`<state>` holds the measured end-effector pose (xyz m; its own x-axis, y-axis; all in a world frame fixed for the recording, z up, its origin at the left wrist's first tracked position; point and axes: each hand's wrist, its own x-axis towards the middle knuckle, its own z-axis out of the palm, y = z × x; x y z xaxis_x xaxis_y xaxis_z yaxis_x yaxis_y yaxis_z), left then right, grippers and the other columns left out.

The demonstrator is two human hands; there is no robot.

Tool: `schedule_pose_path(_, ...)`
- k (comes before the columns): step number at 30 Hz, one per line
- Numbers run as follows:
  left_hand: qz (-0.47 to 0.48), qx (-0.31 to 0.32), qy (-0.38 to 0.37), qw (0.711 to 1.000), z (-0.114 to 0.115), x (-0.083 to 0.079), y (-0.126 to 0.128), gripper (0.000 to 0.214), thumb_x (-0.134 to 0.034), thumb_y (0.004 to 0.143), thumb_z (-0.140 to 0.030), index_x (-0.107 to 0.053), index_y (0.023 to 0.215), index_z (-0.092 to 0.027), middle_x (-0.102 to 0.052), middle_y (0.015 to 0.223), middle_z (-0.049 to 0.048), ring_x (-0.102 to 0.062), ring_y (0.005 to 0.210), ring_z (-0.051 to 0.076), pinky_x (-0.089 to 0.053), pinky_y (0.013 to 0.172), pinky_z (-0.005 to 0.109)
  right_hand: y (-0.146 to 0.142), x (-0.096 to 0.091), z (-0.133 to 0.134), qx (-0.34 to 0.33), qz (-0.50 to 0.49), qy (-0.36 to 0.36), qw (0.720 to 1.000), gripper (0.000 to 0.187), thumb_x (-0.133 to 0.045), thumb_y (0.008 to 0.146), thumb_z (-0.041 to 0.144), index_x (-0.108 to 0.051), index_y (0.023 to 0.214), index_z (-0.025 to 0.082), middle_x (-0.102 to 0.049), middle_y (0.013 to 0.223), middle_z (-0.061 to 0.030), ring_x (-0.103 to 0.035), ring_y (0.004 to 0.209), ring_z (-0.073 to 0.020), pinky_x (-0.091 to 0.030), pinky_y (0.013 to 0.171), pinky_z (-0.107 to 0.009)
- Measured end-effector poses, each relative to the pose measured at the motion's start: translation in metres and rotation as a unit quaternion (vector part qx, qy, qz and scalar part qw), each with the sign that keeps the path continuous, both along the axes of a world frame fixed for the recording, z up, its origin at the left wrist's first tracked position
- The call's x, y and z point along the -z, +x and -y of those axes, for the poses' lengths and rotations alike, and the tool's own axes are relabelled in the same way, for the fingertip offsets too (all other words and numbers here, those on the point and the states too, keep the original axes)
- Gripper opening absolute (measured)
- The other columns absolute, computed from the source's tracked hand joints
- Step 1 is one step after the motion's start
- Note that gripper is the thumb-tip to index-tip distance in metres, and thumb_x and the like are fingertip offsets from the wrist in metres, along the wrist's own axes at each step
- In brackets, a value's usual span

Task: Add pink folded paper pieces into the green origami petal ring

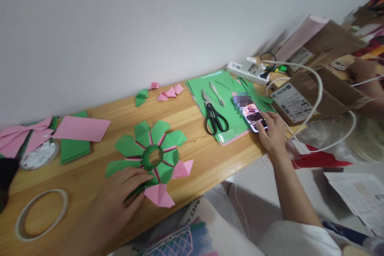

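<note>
On the wooden table lies a ring-shaped folded-paper flower (154, 136) with green petals and two pink pieces on its lower right side. My left hand (123, 194) grips its lower left edge, thumb below a green petal and fingers over it. My right hand (273, 130) rests at the lower end of a lit smartphone (250, 113), fingers extended and touching its screen. That phone lies on green paper sheets (195, 88), beside black-handled scissors (213, 116) and a white craft knife (217, 93).
Loose folded pieces in pink (170, 93) and green (141, 97) lie near the wall. A tape roll (21, 224), pink paper (82, 128) and a green stack (75, 150) are left. A power strip (247, 73), white cable (320, 84) and cardboard box (327, 92) crowd the right; another person's arm (369, 92) shows beyond.
</note>
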<state>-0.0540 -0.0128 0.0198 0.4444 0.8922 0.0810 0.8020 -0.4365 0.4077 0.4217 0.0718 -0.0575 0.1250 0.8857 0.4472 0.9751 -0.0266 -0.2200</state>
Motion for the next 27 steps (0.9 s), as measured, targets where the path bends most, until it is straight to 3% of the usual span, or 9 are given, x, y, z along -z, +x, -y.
schedule_pose_path(11,0.006,0.001,-0.010,1.000,-0.003,-0.009,0.006,0.028,-0.047,0.087,-0.024,-0.070,0.100,-0.033,-0.073,0.101,-0.0017,-0.069,0.092,0.018,-0.058,0.079,0.028,-0.005,-0.003,-0.016,-0.008,0.018,-0.041,0.999,0.047,-0.042,0.091,0.051,-0.060,0.128,0.029,-0.055,0.130,-0.0133,-0.051,0.117,-0.0346,-0.042,0.094,-0.055)
schedule_pose_path(17,0.011,-0.014,-0.029,0.999,0.001,-0.004,0.002,0.028,-0.045,0.089,-0.027,-0.068,0.104,-0.033,-0.072,0.106,-0.0009,-0.068,0.098,0.019,-0.056,0.085,0.030,-0.004,-0.003,-0.008,0.000,-0.004,-0.003,1.000,0.050,-0.042,0.092,0.046,-0.053,0.134,0.021,-0.053,0.131,-0.0179,-0.049,0.121,-0.0355,-0.040,0.099,-0.055)
schedule_pose_path(27,0.014,-0.016,-0.031,0.999,0.005,0.007,-0.005,0.028,-0.046,0.089,-0.027,-0.068,0.106,-0.033,-0.071,0.108,0.0000,-0.066,0.101,0.020,-0.055,0.089,0.033,0.011,-0.002,0.014,-0.036,-0.043,0.011,0.998,0.045,-0.036,0.090,0.026,-0.054,0.131,0.021,-0.058,0.130,-0.0152,-0.053,0.123,-0.0317,-0.042,0.102,-0.049)
